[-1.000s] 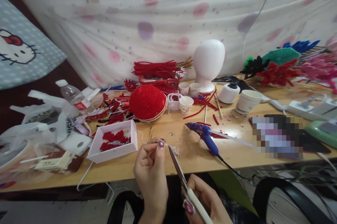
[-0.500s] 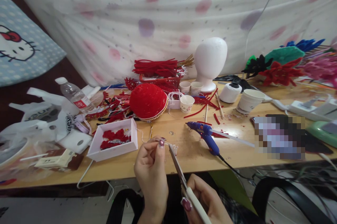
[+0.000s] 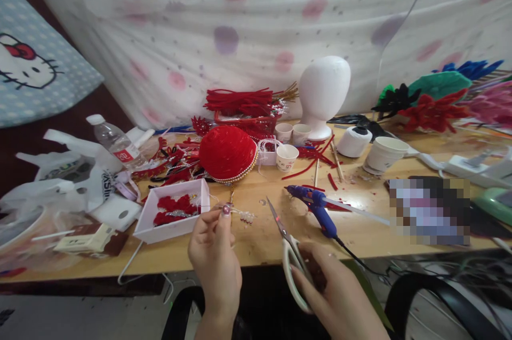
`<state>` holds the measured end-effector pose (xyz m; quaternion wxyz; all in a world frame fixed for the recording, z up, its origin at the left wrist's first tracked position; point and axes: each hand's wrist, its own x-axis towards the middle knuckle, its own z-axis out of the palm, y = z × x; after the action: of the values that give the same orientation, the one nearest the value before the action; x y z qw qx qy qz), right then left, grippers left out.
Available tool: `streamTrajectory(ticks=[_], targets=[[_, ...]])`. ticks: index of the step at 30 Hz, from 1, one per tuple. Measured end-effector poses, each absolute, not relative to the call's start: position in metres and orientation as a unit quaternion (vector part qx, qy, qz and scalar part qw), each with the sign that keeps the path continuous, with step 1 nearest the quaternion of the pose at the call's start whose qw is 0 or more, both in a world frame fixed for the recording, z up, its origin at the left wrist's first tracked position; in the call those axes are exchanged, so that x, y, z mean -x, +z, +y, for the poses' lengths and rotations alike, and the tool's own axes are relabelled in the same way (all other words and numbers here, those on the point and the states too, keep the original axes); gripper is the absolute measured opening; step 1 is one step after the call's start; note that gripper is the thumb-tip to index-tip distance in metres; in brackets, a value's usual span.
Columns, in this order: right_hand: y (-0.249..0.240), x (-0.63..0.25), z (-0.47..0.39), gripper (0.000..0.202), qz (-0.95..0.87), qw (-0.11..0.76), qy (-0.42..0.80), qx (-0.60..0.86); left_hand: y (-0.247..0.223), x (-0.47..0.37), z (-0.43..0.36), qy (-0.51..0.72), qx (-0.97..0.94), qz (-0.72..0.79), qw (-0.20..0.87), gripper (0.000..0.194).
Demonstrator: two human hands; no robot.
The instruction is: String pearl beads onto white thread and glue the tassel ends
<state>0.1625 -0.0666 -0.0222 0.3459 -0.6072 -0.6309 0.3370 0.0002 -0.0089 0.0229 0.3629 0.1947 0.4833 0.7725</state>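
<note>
My left hand point(image 3: 216, 255) is closed in a pinch on a thin white thread. A small cluster of clear beads point(image 3: 246, 217) hangs at the thread, just right of the fingertips. In my right hand point(image 3: 320, 276) is a pair of scissors point(image 3: 290, 255) with pale handles, its blades pointing away over the table. The scissors are apart from the thread. Beyond my left hand sits a red domed cap point(image 3: 228, 153) edged with pearl beads. A white box point(image 3: 172, 233) holding red velvety pieces stands left of that hand. The blue glue gun point(image 3: 316, 207) lies right of the scissors.
A white foam head point(image 3: 324, 89) stands at the back beside paper cups point(image 3: 287, 158) and a thread spool point(image 3: 354, 142). Plastic bags and a bottle point(image 3: 116, 140) crowd the left. A phone point(image 3: 428, 212) lies at right. The glue gun's cord point(image 3: 356, 259) runs off the front edge.
My left hand has moved left with the thread and beads. The scissors have shifted away from the thread to the right, and my right hand has turned, showing their handles.
</note>
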Motion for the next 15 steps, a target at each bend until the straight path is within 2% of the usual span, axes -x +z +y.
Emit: streamTrajectory(ticks=[3, 5, 8, 10, 12, 15], targets=[[-0.021, -0.162, -0.046, 0.011, -0.711, 0.285, 0.132, 0.630, 0.028, 0.006, -0.007, 0.785, -0.179, 0.476, 0.353, 0.027], [-0.022, -0.157, -0.033, 0.004, -0.738, 0.245, 0.064, 0.625, 0.030, 0.010, -0.006, 0.787, -0.170, 0.475, 0.355, 0.026], [-0.018, -0.150, -0.020, 0.012, -0.756, 0.238, 0.015, 0.609, 0.029, 0.011, -0.004, 0.781, -0.165, 0.479, 0.366, 0.025], [-0.009, -0.146, -0.016, 0.012, -0.760, 0.285, 0.024, 0.583, 0.028, 0.009, -0.003, 0.775, -0.163, 0.480, 0.378, 0.026], [0.003, -0.141, -0.017, 0.006, -0.759, 0.358, 0.086, 0.537, 0.027, 0.006, -0.002, 0.768, -0.162, 0.479, 0.392, 0.027], [0.016, -0.132, -0.020, 0.011, -0.743, 0.439, 0.173, 0.474, 0.027, 0.003, -0.002, 0.754, -0.168, 0.476, 0.420, 0.027]])
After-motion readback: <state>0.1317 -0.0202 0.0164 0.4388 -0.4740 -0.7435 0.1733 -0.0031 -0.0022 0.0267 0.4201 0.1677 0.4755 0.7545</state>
